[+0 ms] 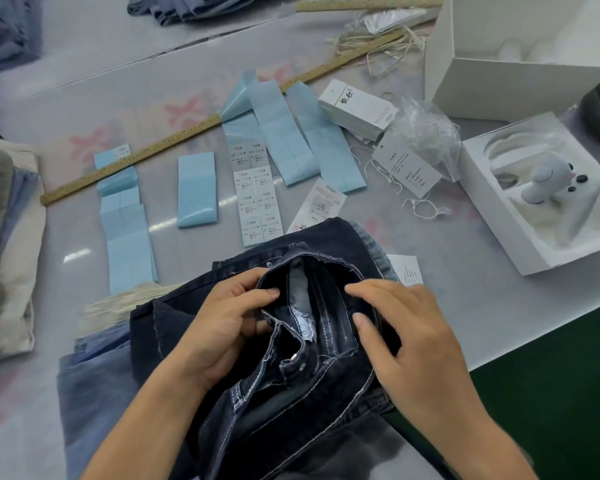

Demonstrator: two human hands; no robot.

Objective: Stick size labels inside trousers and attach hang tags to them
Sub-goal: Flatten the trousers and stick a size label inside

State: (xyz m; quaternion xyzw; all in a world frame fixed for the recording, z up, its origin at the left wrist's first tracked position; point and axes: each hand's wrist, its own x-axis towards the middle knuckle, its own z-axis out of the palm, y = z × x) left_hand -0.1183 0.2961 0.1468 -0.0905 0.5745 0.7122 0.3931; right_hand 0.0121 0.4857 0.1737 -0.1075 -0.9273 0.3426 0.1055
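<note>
Dark denim trousers (291, 386) lie at the near edge of the table with the waistband pulled open. My left hand (222, 323) grips the left side of the waistband, thumb on the inside. My right hand (406, 337) holds the right side, fingers spread over the cloth. A pale label (303, 325) shows inside the opening. A strip of white printed size labels (255, 195) lies beyond the trousers. A stack of white hang tags (357, 109) and a loose grey hang tag (407, 166) with string lie to the right.
Blue label backing strips (196, 190) cover the middle of the table, crossed by a long wooden ruler (174, 138). White boxes (513, 53), one holding a grey device (548, 181), stand at the right. Folded trousers (11, 244) pile at the left. The table edge runs diagonally at bottom right.
</note>
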